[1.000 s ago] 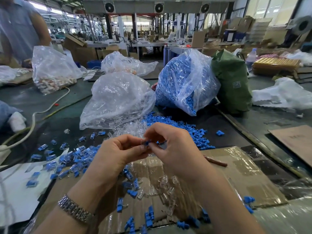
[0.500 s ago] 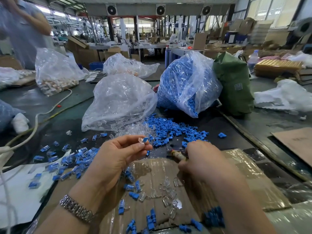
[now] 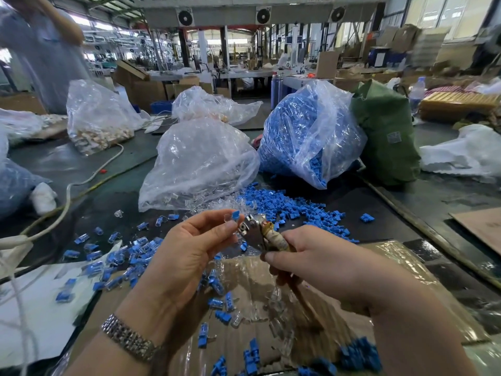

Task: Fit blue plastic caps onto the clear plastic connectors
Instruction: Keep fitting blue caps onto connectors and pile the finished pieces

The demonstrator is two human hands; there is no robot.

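Note:
My left hand (image 3: pixel 187 253) pinches a clear connector with a blue cap (image 3: pixel 232 217) on it between thumb and fingertips, raised above the table. My right hand (image 3: pixel 322 264) grips pliers (image 3: pixel 257 233) by their taped handles, the metal jaws pointing at the connector and almost touching it. Loose blue caps (image 3: pixel 287 206) lie in a heap just behind my hands. Loose clear connectors (image 3: pixel 276 310) lie on the cardboard (image 3: pixel 401 270) under my hands. Capped connectors (image 3: pixel 130 256) are scattered to the left.
A clear bag of connectors (image 3: pixel 198 164) and a bag of blue caps (image 3: pixel 306 134) stand behind the heap. A green sack (image 3: pixel 385 134) sits to their right. A white cable (image 3: pixel 70 185) runs along the left. A person (image 3: pixel 46 55) stands at far left.
My right hand left the connector, dropped to the cardboard, picked up the pliers and raised them to the capped connector in my left hand. The left hand stayed roughly in place.

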